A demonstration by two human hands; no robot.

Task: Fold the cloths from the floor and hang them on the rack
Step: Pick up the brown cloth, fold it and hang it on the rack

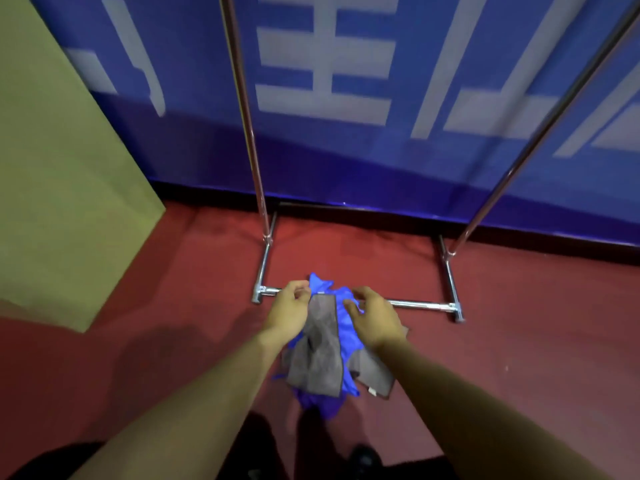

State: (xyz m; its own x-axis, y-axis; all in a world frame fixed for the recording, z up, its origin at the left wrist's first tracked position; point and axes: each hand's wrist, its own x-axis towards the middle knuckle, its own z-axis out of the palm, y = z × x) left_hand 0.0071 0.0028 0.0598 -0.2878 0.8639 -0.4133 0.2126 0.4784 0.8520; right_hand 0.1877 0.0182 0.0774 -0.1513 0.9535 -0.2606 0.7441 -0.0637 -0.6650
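Early going here: left hand (pixel 291 308) pinches the grey cloth (pixel 320 348) by its top edge, right hand (pixel 372 315) hovers half-open over the blue cloth (pixel 346 315), both bunched above the red floor (pixel 173 289), rack (pixel 450 271) poles bare, nothing visibly folded.

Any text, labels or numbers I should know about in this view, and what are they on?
"主": large white character on the blue banner behind the rack, blurred but readable.
Other white strokes left and right of it on the banner: cut off and blurred, not readable.
Small white tag on the grey cloth: too small to read.
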